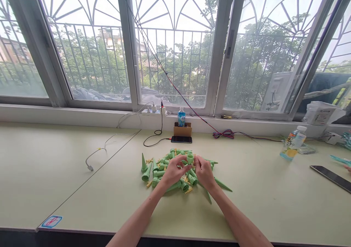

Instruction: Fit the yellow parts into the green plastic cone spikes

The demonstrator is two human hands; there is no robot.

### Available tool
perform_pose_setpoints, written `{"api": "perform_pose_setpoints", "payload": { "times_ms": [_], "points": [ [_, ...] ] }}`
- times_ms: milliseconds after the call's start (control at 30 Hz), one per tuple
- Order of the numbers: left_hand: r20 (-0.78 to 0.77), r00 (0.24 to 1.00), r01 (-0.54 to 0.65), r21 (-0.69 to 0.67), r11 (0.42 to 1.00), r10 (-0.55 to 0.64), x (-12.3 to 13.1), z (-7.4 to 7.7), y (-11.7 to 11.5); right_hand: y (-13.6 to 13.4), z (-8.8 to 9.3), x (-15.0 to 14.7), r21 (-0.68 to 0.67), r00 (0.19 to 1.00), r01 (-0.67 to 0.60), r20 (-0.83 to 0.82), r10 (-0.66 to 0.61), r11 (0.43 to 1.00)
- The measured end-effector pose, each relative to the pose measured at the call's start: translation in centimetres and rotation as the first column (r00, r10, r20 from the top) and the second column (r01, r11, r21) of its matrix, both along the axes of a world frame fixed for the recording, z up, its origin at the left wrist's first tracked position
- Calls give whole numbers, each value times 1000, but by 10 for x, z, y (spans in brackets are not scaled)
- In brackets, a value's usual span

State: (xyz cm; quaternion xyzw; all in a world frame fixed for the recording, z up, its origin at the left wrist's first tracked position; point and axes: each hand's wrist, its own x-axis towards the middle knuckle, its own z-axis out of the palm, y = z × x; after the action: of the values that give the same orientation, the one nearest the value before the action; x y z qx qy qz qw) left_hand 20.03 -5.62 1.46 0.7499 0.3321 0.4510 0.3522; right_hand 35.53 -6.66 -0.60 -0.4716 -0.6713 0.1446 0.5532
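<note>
My left hand [174, 171] is closed around a small green plastic cup-shaped piece [190, 159], held with its open end up above the pile. Close against its right side, the fingers of my right hand [204, 171] are pinched together. Whatever they grip is too small or hidden to make out. Below and around both hands lies a heap of green plastic plant watering spikes [147, 175] with wide round ends and long points. One spike [144, 163] stands upright at the heap's left edge. Small yellow sticks [149, 183] are mixed in among them.
Behind the heap, a phone [181, 139] on a cable lies before a cardboard stand [182, 130] and a blue bottle [181, 117]. To the right are a drink bottle [293, 143], another phone [330, 178] and part of another person's hand [348, 168]. A loose cable [89, 165] lies left.
</note>
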Motion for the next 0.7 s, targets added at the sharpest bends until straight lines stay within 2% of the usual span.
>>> {"api": "perform_pose_setpoints", "payload": {
  "times_ms": [133,467,700],
  "points": [
    [-5,999,-36,48,998,36,-1,-2,1,-1,0,0,-7,1000,-16,-3,16,1000],
    [-10,1000,-11,73,997,11,-1,3,-3,0,0,0,-1,999,20,26,-20,1000],
    [-58,997,-48,113,992,55,-1,4,-3,-2,2,-2,13,999,28,22,-28,1000]
  ]
}}
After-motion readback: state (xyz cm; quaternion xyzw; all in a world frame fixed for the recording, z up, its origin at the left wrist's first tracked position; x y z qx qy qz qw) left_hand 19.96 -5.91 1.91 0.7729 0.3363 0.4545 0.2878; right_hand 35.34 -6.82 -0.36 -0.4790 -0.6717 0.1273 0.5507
